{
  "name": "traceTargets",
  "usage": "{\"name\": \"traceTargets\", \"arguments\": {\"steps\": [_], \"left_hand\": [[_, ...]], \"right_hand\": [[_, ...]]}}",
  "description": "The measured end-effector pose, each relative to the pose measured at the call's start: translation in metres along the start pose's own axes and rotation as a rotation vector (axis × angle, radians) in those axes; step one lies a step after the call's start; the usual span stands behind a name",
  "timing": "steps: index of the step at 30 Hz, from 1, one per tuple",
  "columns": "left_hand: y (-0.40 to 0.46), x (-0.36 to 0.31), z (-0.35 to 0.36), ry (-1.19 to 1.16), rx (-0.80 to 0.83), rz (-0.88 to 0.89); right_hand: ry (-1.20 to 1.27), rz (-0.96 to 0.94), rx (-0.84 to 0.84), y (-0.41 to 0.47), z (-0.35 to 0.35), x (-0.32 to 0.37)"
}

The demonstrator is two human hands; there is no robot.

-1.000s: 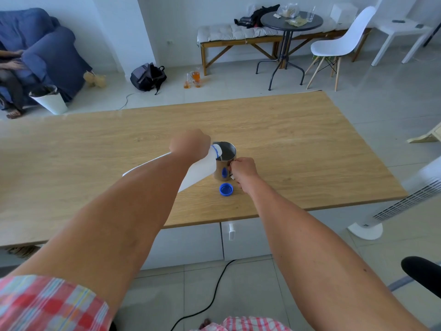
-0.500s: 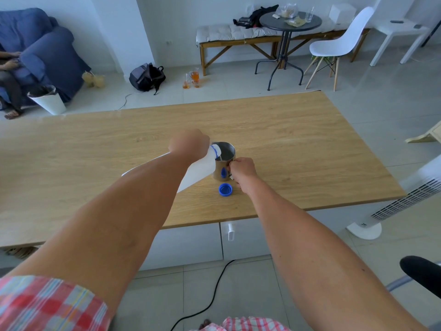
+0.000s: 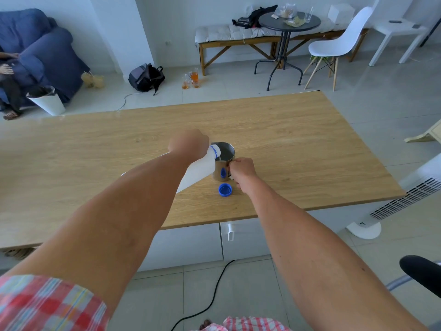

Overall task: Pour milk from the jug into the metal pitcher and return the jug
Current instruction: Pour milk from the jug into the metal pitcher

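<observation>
The long light-oak wooden table point(image 3: 286, 130) carries everything in play, and its smooth top would likely let a light vessel slide if nudged.

Next in size, the translucent white plastic milk jug point(image 3: 202, 168) is tipped steeply, its blue-ringed mouth resting over the rim of the pitcher, with a thin white stream visible at the spout. It is thin-walled plastic, so I judge it will flex under a hard squeeze and shift its weight as milk runs forward; the sound place to hold it is high on the body or at its handle, near the neck. The left hand point(image 3: 188, 144) is wrapped around that upper part, knuckles up, though whether it is on a handle is hidden.

The small polished steel pitcher point(image 3: 223, 161) stands upright on the table near the front edge. It is rigid and probably light while nearly empty, so likely to tip or skate when the jug leans on it; the handle on its right side is the natural hold. The right hand point(image 3: 241, 172) is closed on that handle, steadying it.

Smallest, the round blue plastic screw cap point(image 3: 225, 189) lies on the table just in front of the pitcher, light and easily knocked.
</observation>
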State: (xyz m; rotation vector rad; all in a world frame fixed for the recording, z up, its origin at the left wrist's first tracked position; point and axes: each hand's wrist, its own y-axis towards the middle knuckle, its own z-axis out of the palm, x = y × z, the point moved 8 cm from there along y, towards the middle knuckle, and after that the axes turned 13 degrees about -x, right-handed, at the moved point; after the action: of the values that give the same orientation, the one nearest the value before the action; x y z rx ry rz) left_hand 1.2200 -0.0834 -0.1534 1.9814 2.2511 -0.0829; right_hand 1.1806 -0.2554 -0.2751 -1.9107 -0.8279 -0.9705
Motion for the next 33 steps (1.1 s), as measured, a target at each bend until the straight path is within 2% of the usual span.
{"name": "traceTargets", "arguments": {"steps": [33], "left_hand": [[0.0023, -0.0020, 0.0005, 0.032, 0.029, 0.014]], "right_hand": [[-0.006, 0.004, 0.001, -0.0009, -0.0006, 0.0007]]}}
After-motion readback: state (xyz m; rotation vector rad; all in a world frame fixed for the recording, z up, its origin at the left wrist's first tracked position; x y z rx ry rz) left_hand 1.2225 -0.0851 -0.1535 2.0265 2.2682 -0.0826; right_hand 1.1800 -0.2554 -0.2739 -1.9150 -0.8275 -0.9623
